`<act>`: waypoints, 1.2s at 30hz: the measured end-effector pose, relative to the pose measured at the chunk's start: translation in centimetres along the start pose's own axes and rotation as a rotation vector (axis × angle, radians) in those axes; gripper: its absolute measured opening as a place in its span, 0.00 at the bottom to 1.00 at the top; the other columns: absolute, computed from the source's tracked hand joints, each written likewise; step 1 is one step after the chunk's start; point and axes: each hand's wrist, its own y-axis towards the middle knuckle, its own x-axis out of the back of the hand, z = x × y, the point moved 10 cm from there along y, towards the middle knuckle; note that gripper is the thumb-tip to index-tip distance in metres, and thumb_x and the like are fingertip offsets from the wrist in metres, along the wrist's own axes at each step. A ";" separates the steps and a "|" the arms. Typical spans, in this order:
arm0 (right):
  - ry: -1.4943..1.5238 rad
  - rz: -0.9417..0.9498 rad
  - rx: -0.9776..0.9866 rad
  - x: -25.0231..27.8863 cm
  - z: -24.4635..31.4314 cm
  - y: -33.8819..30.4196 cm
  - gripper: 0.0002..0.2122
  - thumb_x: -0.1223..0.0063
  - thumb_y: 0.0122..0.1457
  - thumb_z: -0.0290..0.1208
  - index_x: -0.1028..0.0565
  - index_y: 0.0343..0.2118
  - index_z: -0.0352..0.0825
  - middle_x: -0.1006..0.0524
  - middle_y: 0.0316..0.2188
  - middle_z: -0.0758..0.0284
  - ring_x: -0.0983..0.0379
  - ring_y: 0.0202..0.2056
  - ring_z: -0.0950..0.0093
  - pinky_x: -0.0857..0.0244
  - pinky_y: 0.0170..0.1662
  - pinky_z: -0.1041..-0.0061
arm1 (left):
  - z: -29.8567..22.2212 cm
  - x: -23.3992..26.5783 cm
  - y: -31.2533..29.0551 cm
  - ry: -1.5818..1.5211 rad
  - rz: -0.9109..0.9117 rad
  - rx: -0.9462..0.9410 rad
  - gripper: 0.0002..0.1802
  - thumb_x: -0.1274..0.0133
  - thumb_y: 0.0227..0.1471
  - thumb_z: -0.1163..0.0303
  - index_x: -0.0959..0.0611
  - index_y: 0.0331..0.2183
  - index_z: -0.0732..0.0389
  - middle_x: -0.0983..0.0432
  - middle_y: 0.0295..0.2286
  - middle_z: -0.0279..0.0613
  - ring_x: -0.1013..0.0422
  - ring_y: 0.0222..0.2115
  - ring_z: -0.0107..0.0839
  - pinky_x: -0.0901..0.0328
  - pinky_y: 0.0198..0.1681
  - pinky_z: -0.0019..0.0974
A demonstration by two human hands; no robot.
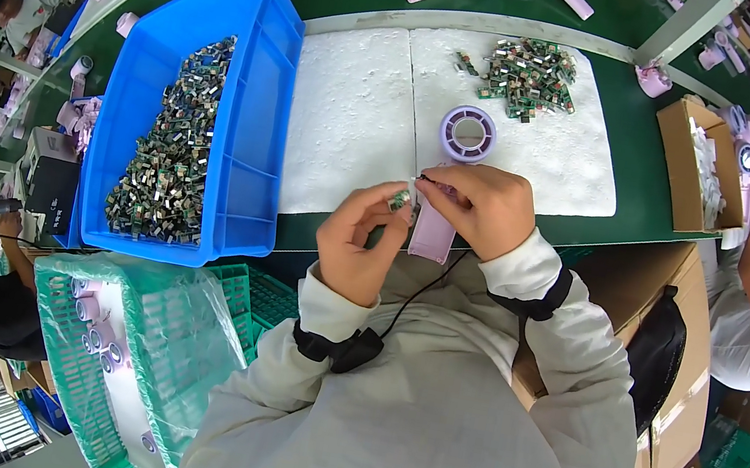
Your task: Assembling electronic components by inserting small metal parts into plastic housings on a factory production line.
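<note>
A small green circuit board (398,200) is pinched between the thumb and index finger of my left hand (360,240). My right hand (488,208) has its thumb and fingertips closed right beside the board; a tiny dark bit shows at the tips, too small to name. Under my hands lies a handheld fan, its round lilac head (468,135) resting on the white foam sheet and its pink handle (433,236) pointing toward me. The fan's neck is partly hidden by my right hand.
A blue bin (258,130) full of small circuit boards stands at left. More boards are heaped (530,79) on the foam's far right. A cardboard box (692,178) holds white parts. Below left sits a plastic-lined green crate (137,293) with fan parts. Other people work at both sides.
</note>
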 end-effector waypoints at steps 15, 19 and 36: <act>-0.135 0.085 0.132 -0.5 1.1 -0.4 0.10 0.38 0.52 0.31 0.19 0.38 0.37 0.24 0.23 0.66 0.25 0.24 0.65 0.30 0.29 0.69 | -0.6 -1.1 1.0 -0.025 0.036 0.011 0.18 0.46 0.56 0.84 0.21 0.50 0.68 0.20 0.42 0.43 0.24 0.40 0.26 0.29 0.45 0.28; -0.163 0.093 0.145 -0.5 1.4 -0.4 0.10 0.39 0.53 0.33 0.19 0.37 0.36 0.24 0.23 0.67 0.25 0.25 0.67 0.29 0.29 0.70 | -1.0 -1.2 0.8 0.023 0.046 -0.018 0.18 0.45 0.56 0.83 0.21 0.50 0.68 0.20 0.42 0.43 0.24 0.40 0.25 0.29 0.45 0.29; -0.256 0.109 0.159 -0.9 1.5 -0.7 0.16 0.42 0.54 0.29 0.20 0.47 0.38 0.26 0.24 0.69 0.26 0.25 0.70 0.30 0.29 0.72 | -0.5 -0.7 1.3 0.036 0.082 -0.013 0.18 0.44 0.56 0.81 0.21 0.50 0.68 0.19 0.41 0.44 0.23 0.40 0.26 0.29 0.46 0.30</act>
